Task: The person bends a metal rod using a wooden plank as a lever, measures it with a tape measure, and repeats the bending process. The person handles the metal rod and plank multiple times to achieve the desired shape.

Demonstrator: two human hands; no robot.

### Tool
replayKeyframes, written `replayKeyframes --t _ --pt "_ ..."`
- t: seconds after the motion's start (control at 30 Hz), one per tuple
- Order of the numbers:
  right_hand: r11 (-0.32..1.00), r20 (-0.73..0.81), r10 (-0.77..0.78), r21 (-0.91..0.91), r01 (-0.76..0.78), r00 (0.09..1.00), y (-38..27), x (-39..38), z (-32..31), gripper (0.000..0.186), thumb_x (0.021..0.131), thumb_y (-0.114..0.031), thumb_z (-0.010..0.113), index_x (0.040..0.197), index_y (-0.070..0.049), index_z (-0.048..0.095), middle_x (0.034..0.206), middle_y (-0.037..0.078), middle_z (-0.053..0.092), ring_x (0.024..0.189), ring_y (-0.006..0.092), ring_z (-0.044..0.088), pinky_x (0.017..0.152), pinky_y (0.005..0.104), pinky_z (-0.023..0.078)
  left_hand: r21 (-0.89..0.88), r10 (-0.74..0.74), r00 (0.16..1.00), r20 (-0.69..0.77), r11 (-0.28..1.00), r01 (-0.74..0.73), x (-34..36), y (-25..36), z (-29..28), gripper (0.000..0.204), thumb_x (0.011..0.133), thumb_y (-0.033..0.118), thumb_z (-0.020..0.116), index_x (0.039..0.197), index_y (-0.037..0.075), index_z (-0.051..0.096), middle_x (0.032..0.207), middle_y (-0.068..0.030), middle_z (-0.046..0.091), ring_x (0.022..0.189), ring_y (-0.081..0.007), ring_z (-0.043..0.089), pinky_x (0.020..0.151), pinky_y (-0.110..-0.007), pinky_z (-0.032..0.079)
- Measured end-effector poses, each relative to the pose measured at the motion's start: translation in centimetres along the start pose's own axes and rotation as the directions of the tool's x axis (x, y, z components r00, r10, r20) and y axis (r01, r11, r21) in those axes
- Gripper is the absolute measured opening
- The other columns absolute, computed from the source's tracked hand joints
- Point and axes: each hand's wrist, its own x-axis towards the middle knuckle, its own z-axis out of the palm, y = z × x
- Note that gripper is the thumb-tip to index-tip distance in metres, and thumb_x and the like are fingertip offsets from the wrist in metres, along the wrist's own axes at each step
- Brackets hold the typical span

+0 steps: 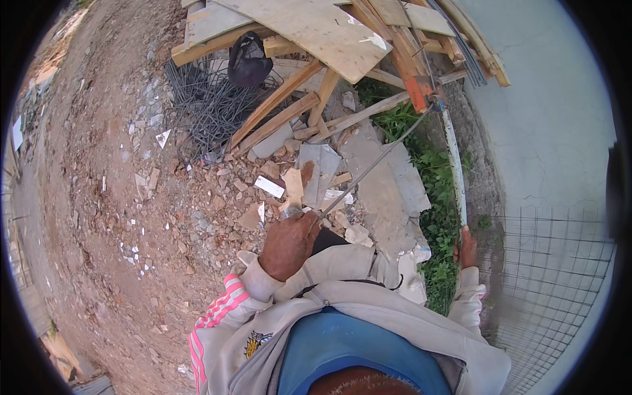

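Note:
My left hand (289, 243) is closed in a fist round a thin steel rod (378, 161). The rod runs up and to the right, its far end at an orange and blue metal fixture (421, 94) on the end of a wooden beam. My right hand (467, 249) grips the lower end of a long white, worn pipe (455, 161). The pipe's upper end meets the blue part of the fixture, near the rod's end. How the rod sits in the fixture is too small to tell.
A plywood sheet (309, 36) lies on timber framing ahead. Beneath it are a tangle of grey wire (210, 99) and a dark cap-like item (249, 60). Broken slabs (378, 191) and rubble cover the ground. Wire mesh (546, 276) stands against the pale wall (546, 118) at right.

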Motion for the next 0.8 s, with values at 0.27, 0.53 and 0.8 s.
replayKeyframes --t 0.27,0.53,0.8 --pt "0.985 -0.126 0.156 0.091 -0.146 0.98 -2.6 -6.5 6.4 0.063 0.095 -0.067 0.052 0.067 -0.011 0.051 0.05 0.002 0.047 0.038 0.0139 0.045 0.038 0.0308 0.034 0.044 0.152 0.985 0.086 0.987 -0.156 6.1 -5.7 -6.2 0.013 0.09 0.012 0.064 0.098 0.001 0.066 0.085 -0.0193 0.068 0.072 -0.0399 0.067 0.063 -0.049 0.055" --pt "0.971 -0.199 0.213 0.156 -0.183 0.957 -7.7 -12.5 11.6 0.059 0.096 -0.064 0.052 0.07 -0.011 0.052 0.049 -0.001 0.044 0.036 0.0115 0.041 0.036 0.0288 0.03 -0.018 0.333 0.928 0.164 0.942 -0.335 13.5 -9.9 -13.2 0.011 0.091 0.011 0.065 0.091 0.001 0.065 0.081 -0.0222 0.065 0.071 -0.0426 0.064 0.061 -0.049 0.05" --pt "0.933 -0.3 0.341 0.227 -0.28 0.891 -13.8 -16.8 19.1 0.067 0.094 -0.071 0.05 0.083 -0.006 0.064 0.05 0.001 0.046 0.036 0.0124 0.043 0.037 0.0295 0.034 -0.051 0.492 0.83 0.263 0.866 -0.497 22.1 -14.2 -17.9 0.013 0.088 0.007 0.068 0.095 -0.004 0.069 0.085 -0.0242 0.067 0.077 -0.0432 0.066 0.067 -0.047 0.053"
